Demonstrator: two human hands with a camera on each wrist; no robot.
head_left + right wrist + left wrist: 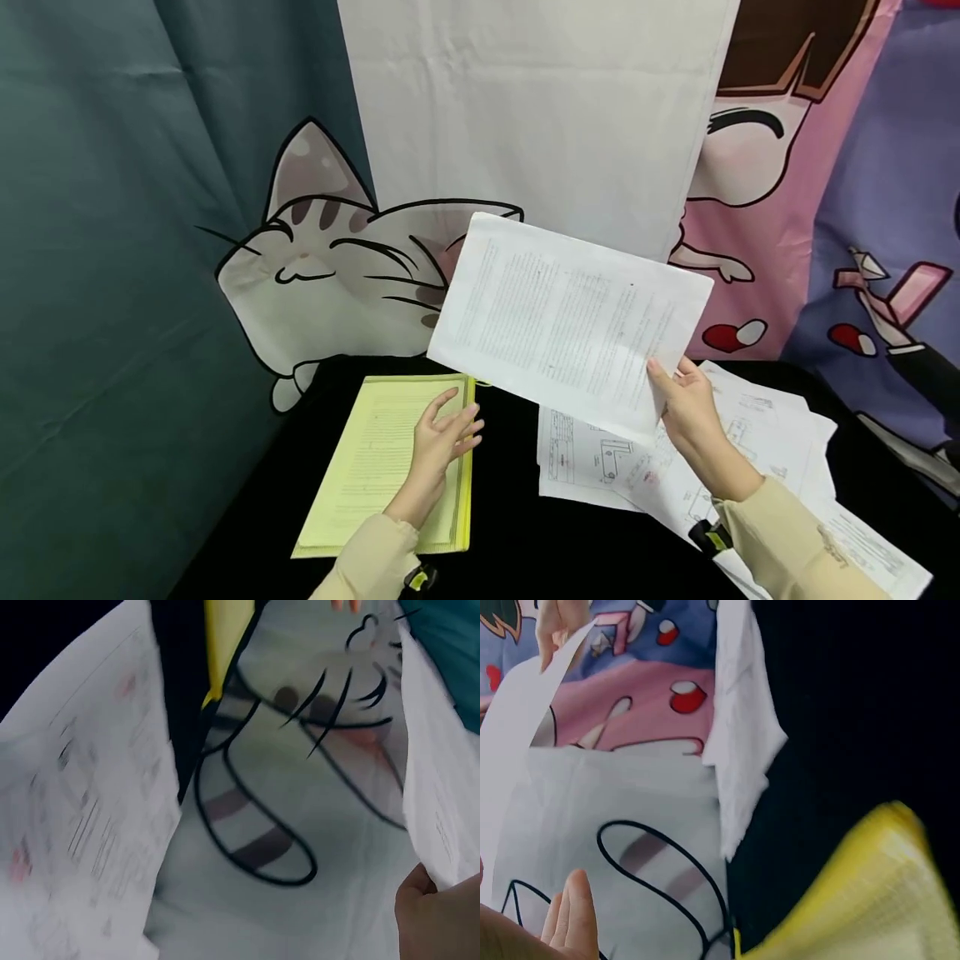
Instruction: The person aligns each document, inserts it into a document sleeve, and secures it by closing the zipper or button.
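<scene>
A printed sheet of paper (570, 325) is held up above the table by my right hand (686, 408), which pinches its lower right edge between thumb and fingers. The right wrist view shows that same sheet (442, 772) at its right side. My left hand (442, 442) hovers over a yellow folder (352, 467) with printed pages showing through its cover; its fingers are spread and hold nothing. Loose papers with technical drawings (615, 467) lie under and around my right forearm. In the left wrist view, the folder's edge (889, 847) is blurred.
A black cloth (502, 533) covers the table. Behind it hangs a curtain (540, 100) printed with a cartoon cat and figures. The loose papers overlap unevenly and spread toward the table's right front.
</scene>
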